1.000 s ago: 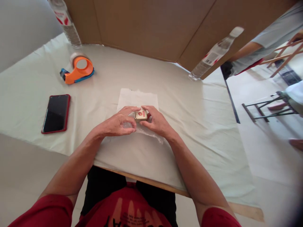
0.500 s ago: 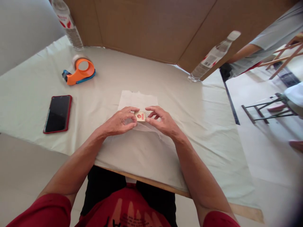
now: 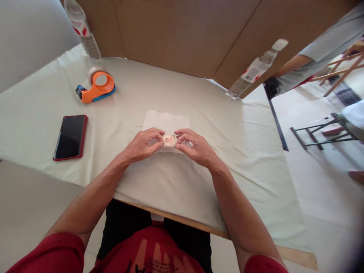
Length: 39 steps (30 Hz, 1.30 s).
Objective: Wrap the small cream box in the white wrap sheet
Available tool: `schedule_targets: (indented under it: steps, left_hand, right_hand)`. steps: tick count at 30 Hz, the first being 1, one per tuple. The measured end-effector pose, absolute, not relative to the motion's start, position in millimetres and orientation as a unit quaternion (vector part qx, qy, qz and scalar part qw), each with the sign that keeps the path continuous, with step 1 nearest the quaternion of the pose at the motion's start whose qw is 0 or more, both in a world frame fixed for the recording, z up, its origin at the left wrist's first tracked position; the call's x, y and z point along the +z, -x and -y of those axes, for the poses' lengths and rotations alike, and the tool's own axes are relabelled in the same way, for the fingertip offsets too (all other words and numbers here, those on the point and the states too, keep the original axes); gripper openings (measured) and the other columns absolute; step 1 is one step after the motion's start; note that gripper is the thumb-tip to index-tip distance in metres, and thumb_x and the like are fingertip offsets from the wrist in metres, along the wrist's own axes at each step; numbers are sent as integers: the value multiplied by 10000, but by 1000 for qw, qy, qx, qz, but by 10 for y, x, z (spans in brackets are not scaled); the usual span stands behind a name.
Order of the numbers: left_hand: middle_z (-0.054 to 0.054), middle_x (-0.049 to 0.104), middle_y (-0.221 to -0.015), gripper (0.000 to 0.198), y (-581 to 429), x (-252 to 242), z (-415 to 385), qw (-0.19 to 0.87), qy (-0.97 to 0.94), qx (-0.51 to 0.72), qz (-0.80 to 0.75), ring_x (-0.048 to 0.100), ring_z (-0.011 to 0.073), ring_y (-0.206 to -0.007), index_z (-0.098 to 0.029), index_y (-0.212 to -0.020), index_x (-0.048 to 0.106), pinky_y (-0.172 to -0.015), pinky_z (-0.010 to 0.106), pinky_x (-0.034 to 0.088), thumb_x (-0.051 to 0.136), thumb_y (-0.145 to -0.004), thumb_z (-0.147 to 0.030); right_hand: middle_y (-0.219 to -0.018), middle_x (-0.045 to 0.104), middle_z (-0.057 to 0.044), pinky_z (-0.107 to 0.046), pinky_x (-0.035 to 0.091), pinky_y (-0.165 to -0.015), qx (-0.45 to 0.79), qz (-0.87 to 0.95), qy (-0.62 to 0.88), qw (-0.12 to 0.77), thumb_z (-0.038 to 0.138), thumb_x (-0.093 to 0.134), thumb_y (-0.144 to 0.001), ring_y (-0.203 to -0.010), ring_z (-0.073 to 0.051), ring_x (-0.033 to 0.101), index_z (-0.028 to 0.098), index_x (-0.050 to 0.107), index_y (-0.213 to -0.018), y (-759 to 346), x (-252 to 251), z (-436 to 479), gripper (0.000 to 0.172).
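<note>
A small flat cream box with red print [image 3: 170, 140] lies in the middle of a sheet of thin white paper [image 3: 165, 119]. The near part of the sheet is folded up over the box, and the red print shows faintly through it. At the box's left end, my left hand [image 3: 145, 143] curls its thumb and fingertips around the folded paper. My right hand [image 3: 196, 146] does the same at the right end, thumb low and fingers above. Both hands are closed on the wrapped edges, fingertips close to the box.
A black phone with a red case [image 3: 70, 136] lies at the left, with an orange tape dispenser [image 3: 98, 89] beyond it. Water bottles [image 3: 85, 34] [image 3: 257, 70] stand by a cardboard panel [image 3: 176, 34]. A person in grey [image 3: 318, 57] is beyond the table's right side, near a folding stool [image 3: 321, 131].
The near flap of the paper has come up over the box, veiling its print. My fingers have closed in at both ends of it.
</note>
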<state>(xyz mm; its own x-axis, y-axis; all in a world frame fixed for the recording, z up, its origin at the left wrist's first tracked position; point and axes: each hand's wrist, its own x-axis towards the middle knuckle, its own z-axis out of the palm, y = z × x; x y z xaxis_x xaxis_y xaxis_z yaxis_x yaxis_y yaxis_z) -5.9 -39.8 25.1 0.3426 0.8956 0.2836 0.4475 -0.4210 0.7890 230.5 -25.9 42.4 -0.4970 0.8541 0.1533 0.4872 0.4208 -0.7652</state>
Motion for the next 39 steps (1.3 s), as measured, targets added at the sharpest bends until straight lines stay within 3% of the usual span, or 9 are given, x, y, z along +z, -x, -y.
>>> schedule_targets:
  steps: [4, 9, 23, 39]
  left_hand:
    - [86, 754, -1114, 110, 29, 246, 395, 319, -729, 384, -469, 700, 203, -1021, -188, -816, 665, -841, 296, 532, 596, -843, -269]
    - [76, 765, -1066, 133, -5, 225, 380, 329, -700, 388, -501, 701, 200, -967, -188, -827, 665, -741, 267, 516, 586, -838, -295]
    - [47, 748, -918, 145, -14, 189, 341, 322, -702, 387, -504, 657, 168, -833, -180, -807, 664, -745, 269, 492, 587, -827, -301]
    - [23, 706, -804, 143, -18, 159, 341, 336, -697, 389, -499, 599, 140, -722, -175, -775, 664, -667, 251, 447, 618, -798, -308]
  right_hand:
    - [-1154, 715, -86, -313, 485, -813, 373, 759, 445, 295, 307, 600, -864, -1014, -208, 661, 209, 614, -821, -2252, 388, 222, 108]
    - [-1070, 737, -85, -339, 487, -892, 385, 724, 462, 338, 322, 617, -837, -969, -204, 678, 200, 621, -780, -2187, 283, 198, 135]
    - [-917, 747, -56, -335, 515, -827, 418, 665, 489, 379, 338, 651, -786, -859, -192, 673, 197, 666, -772, -2131, 197, 209, 142]
    - [-892, 748, -53, -320, 509, -781, 435, 648, 491, 387, 316, 658, -768, -818, -181, 666, 193, 649, -736, -2134, 184, 210, 128]
